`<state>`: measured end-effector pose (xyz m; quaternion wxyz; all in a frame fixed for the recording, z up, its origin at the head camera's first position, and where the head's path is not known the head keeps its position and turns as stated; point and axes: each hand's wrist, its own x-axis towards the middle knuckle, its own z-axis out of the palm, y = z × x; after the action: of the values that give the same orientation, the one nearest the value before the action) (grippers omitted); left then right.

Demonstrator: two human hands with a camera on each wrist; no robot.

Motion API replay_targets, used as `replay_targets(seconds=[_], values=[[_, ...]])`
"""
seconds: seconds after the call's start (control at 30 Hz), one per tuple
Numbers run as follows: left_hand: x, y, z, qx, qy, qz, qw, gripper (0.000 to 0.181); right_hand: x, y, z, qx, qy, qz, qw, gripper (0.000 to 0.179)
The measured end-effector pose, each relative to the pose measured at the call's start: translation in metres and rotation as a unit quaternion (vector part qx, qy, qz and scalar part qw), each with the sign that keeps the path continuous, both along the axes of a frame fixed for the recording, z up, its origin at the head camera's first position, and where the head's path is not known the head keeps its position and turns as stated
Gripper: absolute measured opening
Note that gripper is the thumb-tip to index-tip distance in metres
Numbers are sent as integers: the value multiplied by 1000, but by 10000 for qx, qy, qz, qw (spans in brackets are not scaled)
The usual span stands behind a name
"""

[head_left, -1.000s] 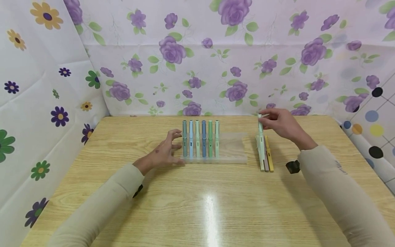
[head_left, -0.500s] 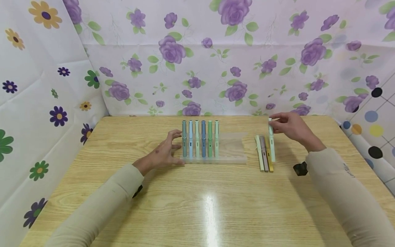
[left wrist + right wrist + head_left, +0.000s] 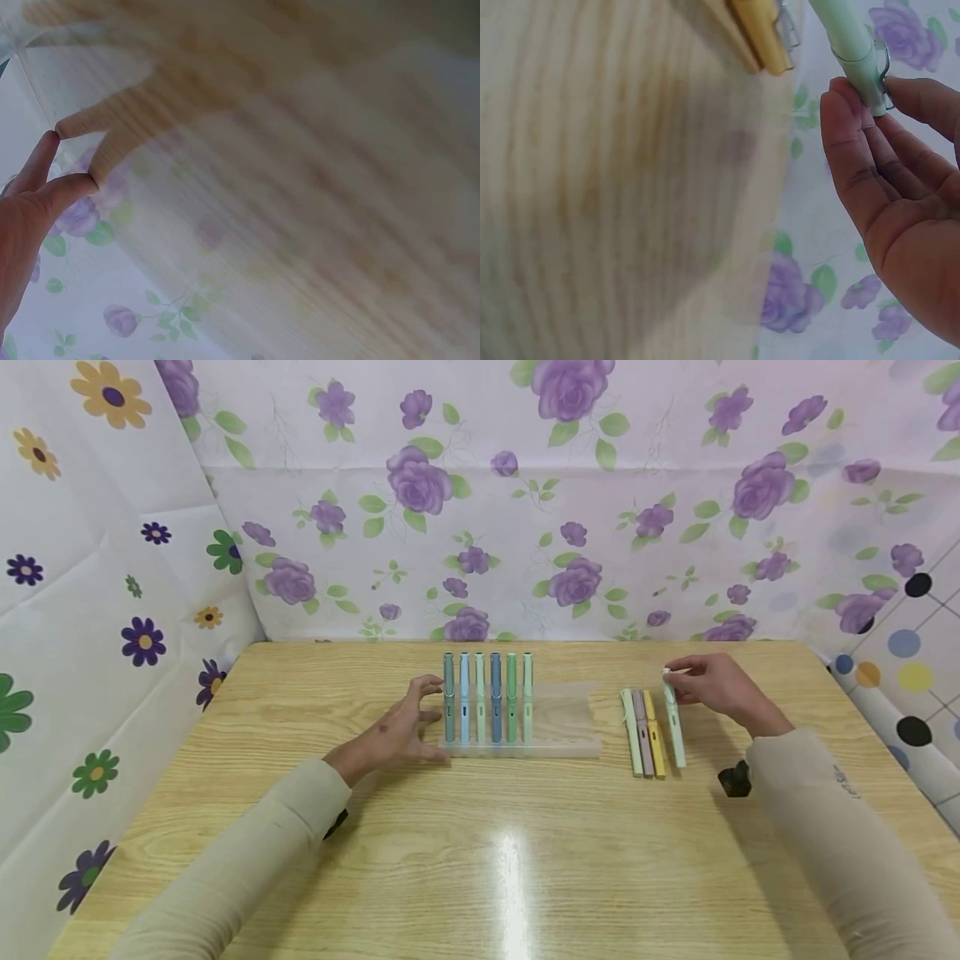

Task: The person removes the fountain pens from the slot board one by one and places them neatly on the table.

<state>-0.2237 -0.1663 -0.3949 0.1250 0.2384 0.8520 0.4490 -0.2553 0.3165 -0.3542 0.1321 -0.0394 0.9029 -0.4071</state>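
Note:
My left hand [image 3: 401,727] rests at the left end of a clear pen stand [image 3: 566,749], fingers spread and fingertips down on the wooden table. Several blue and green pens [image 3: 496,693] stand in a row on the stand's left part. My right hand [image 3: 716,689] pinches a pale mint pen [image 3: 677,727] by its cap end; in the right wrist view the thumb lies by the metal clip of that mint pen [image 3: 855,45]. Left of it, a pale green pen [image 3: 632,731], a mauve pen [image 3: 642,731] and a yellow pen [image 3: 654,735] lie side by side.
The wooden table [image 3: 420,860] meets a floral cloth [image 3: 480,527] along its back edge. White flowered cloth [image 3: 97,652] hangs on the left. A black object [image 3: 735,779] sits under the right wrist.
My right hand has moved the mint pen from on top of the other pens to the right, then lowered it beside the yellow pen. The left hand has stayed put.

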Motion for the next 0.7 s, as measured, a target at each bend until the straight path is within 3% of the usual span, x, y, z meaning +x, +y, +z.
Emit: replay_targets(seconds=[0.27,0.7], values=[[1,2,1,-66,18,73,9999,109,0,4,-14,-13,-308,-18,9995,56],[0,2,3,-50,-84,130,9999,107,-6,1,-24,200,-401,-94,9990,51]])
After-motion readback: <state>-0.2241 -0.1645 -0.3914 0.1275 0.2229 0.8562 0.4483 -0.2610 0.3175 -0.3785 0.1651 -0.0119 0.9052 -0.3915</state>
